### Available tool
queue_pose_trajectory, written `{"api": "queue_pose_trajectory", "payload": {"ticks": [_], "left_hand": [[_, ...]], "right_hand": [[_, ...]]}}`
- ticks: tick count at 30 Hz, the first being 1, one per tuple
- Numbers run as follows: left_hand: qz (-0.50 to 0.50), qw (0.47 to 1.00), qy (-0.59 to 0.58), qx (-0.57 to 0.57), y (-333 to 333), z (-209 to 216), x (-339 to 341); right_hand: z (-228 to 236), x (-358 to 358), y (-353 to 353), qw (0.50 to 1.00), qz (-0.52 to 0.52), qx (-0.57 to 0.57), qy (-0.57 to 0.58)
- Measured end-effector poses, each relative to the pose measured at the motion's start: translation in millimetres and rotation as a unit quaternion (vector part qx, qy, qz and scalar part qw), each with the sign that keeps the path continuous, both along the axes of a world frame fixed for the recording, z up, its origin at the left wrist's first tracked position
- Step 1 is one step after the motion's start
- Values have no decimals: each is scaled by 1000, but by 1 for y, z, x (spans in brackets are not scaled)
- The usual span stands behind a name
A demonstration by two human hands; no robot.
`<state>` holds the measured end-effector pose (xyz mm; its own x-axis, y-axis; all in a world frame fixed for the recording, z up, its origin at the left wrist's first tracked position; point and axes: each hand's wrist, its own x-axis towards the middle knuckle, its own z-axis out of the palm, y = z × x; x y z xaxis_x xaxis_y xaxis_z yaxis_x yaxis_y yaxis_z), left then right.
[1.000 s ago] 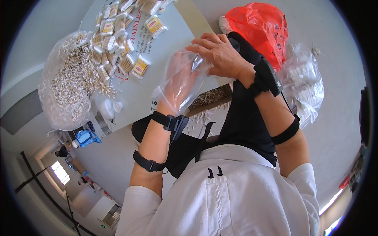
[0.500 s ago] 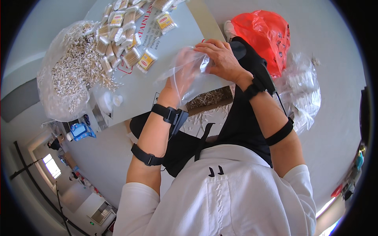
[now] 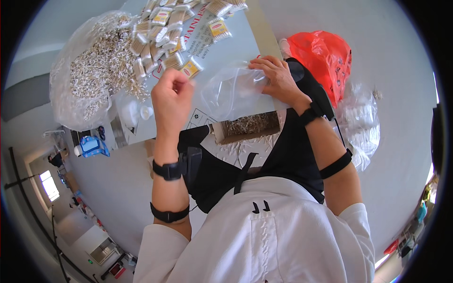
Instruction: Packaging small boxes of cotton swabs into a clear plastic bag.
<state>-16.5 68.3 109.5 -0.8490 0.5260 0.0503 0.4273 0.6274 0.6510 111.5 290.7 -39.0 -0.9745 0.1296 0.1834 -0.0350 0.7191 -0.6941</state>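
My right hand [image 3: 278,81] grips the edge of a clear plastic bag [image 3: 229,92], its thumb under the plastic and its fingers over it. The bag lies spread across the near part of the grey tabletop [image 3: 236,47] and looks flat. To its left, my left hand [image 3: 172,96] is raised with fingers curled inward. Whether anything is between them is hidden. Just beyond those fingers lies a small pack of cotton swabs [image 3: 191,69] with a yellow label. Several more swab packs [image 3: 167,28] are heaped farther back, and one labelled pack [image 3: 219,29] lies apart on their right.
A large clear bag of loose cotton swabs [image 3: 96,70] spills at the left. Below the table edge, an open cardboard box [image 3: 250,127] holds swabs, with others scattered around. A red plastic bag [image 3: 321,61] and a clear bag of white packs [image 3: 361,125] are at the right.
My left hand has come out of the clear bag and moved left toward the swab packs, its fingers curling. My right hand keeps the bag and has shifted slightly right and nearer.
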Motion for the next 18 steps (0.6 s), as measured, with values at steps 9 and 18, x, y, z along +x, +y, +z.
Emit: {"api": "queue_pose_trajectory", "payload": {"ticks": [9, 18], "left_hand": [[-13, 972, 86, -217, -24, -108, -62], [-62, 960, 98, -254, -40, -117, -65]], "right_hand": [[5, -3, -2, 1000, 10, -16, -25], [9, -4, -4, 999, 4, -41, -29]]}}
